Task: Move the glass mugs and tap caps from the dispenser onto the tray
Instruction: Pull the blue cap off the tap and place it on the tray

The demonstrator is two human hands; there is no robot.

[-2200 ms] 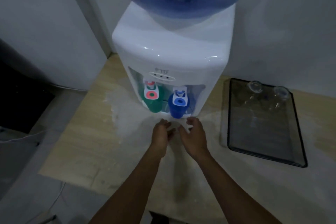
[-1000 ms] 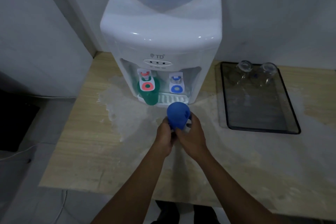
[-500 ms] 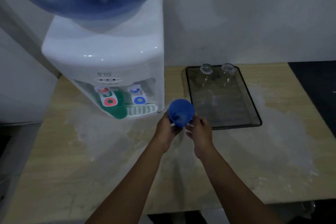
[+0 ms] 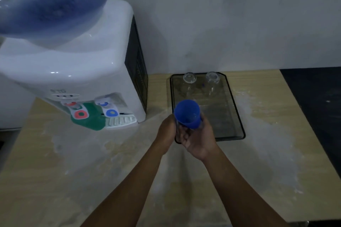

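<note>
Head view, looking down at a pale wooden surface (image 4: 55, 162) with whitish smears. A white water dispenser (image 4: 88, 72) stands at the left, a large blue bottle (image 4: 49, 0) seated on top. Under its red tap, a green cap (image 4: 90, 120) sits in the recess; the blue tap (image 4: 110, 111) beside it has nothing below it. To the right of the dispenser lies a dark-rimmed tray (image 4: 238, 108), long side running away from the viewer. Two clear glass mugs (image 4: 189, 79) stand side by side at the tray's far end.

Both bare forearms reach in from the bottom edge. The left hand (image 4: 167, 131) and right hand (image 4: 198, 140) meet over the tray's near left corner, each grip closed around a blue cap (image 4: 187, 113). A clear glass seems to sit with the cap between the fingers, though blur makes that hard to confirm. The cap is held above the tray, not resting on it.
</note>
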